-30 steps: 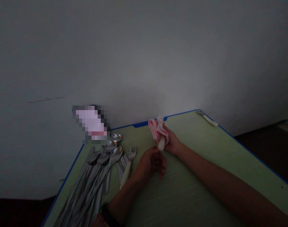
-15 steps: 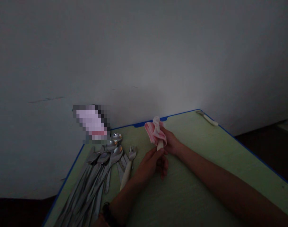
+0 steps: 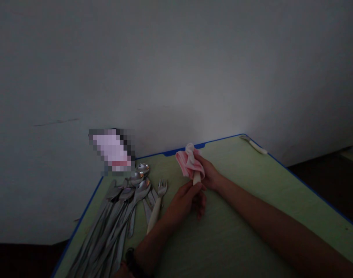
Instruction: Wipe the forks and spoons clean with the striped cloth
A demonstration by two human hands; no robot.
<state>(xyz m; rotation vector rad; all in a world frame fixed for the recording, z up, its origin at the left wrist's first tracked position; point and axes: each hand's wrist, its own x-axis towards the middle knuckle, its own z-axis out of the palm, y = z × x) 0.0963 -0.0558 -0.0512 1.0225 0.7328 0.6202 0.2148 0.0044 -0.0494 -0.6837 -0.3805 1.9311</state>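
Observation:
My right hand (image 3: 209, 175) is closed round a pink cloth (image 3: 188, 164) that wraps the upper part of a utensil with a cream handle (image 3: 196, 178). My left hand (image 3: 187, 199) is closed on the lower end of that handle, just below the cloth. Both hands rest near the far middle of a green table (image 3: 240, 216) with a blue edge. The utensil's head is hidden inside the cloth.
A heap of several metal spoons and knives (image 3: 118, 216) lies at the table's left, with a cream-handled fork (image 3: 156, 202) beside it. Another cream-handled utensil (image 3: 255, 145) lies at the far right corner. A blurred pink object (image 3: 112, 151) stands against the grey wall.
My left hand has moved up to grip the handle's lower end. The cloth has shifted slightly left round the utensil.

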